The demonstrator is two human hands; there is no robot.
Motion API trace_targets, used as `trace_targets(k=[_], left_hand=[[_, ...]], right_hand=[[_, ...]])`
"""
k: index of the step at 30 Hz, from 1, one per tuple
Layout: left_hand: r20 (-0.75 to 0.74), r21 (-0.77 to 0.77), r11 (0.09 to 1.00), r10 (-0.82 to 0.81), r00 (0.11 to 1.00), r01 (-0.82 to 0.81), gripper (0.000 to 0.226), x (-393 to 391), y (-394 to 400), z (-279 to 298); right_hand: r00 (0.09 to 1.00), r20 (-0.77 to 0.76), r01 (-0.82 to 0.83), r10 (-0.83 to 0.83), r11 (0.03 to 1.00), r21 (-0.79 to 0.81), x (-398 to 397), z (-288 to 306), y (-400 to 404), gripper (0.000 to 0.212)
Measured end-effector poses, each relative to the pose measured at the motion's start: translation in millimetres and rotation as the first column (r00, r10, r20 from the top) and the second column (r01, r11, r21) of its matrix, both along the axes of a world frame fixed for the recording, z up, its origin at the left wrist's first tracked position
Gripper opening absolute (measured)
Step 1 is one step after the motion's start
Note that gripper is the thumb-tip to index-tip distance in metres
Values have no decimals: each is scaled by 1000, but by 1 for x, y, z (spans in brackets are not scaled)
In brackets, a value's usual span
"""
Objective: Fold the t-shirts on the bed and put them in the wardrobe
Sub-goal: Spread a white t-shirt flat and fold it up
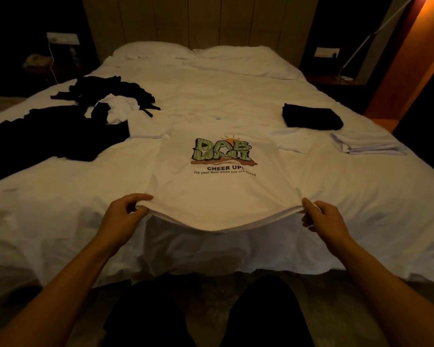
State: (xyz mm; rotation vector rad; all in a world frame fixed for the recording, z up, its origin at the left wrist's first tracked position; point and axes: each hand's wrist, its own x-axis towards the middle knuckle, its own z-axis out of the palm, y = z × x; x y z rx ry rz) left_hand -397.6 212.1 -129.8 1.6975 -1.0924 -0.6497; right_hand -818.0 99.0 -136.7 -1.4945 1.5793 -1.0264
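The printed white t-shirt [218, 181] is spread face up on the bed [60, 209]; its near hem is pinched by the left hand [125, 216] and the right hand [323, 221]; probably flattening is in hand; folding is needed next.

A t-shirt [221, 186] lies flat in the middle of the bed [236, 91]; unfolded clothes [85, 116] lie to its left, two folded shirts [336, 131] to its right.
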Motion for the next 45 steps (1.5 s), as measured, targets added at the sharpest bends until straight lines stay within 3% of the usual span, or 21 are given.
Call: trace_targets(k=[5,8,13,15,20,25,28,30,33,36,38,40,41,42,43,45], left_hand=[[-139,-29,991,128,982,-134,16,-3,-4,-2],[-316,-15,977,196,928,-212,18,-3,-10,1],[-548,15,948,274,791,-318,18,-11,-16,8],[-577,12,945,273,769,-326,17,-13,-19,11],[-696,12,934,264,668,-357,14,-15,-27,19],[-710,-9,925,261,654,-380,14,-18,-29,25],[-697,-23,935,240,676,-355,14,-17,-29,26],[-670,-26,951,213,712,-309,15,-15,-27,26],[-617,-20,966,192,763,-259,14,-10,-24,26],[-594,-40,970,171,786,-241,15,-5,-24,26],[-525,-55,983,120,843,-175,14,0,-24,23],[-424,-52,998,13,905,-39,10,7,-20,19],[-281,-15,999,-51,958,49,9,13,-17,15],[-41,63,991,-112,993,114,10,19,-14,11],[201,163,978,-165,966,133,12,24,-12,8],[404,269,957,-212,890,105,19,25,-9,3]], right_hand=[[994,99,-64,55,994,87,-2,7,-2,31],[978,130,-190,164,957,217,-9,9,0,16],[975,153,-201,164,940,276,-18,5,3,21],[979,103,-199,178,946,257,-17,1,3,29],[941,-207,-219,267,949,228,-10,3,0,40],[848,-435,-232,302,950,207,-7,6,-5,46],[830,-484,-217,275,960,174,-6,6,-7,37],[815,-515,-211,267,963,166,-5,7,-7,37],[714,-644,-218,274,961,168,-5,6,-7,43],[668,-697,-222,261,964,149,-6,4,-11,28],[689,-678,-221,257,965,141,-4,2,-14,18],[806,-560,-166,191,981,97,-5,0,-17,12],[861,-491,-116,131,991,61,-7,-1,-19,10],[891,-449,-72,72,997,18,-10,-1,-20,8],[895,-446,-43,29,999,-22,-13,-1,-20,5],[891,-453,-53,20,997,-60,-17,-3,-17,8]])
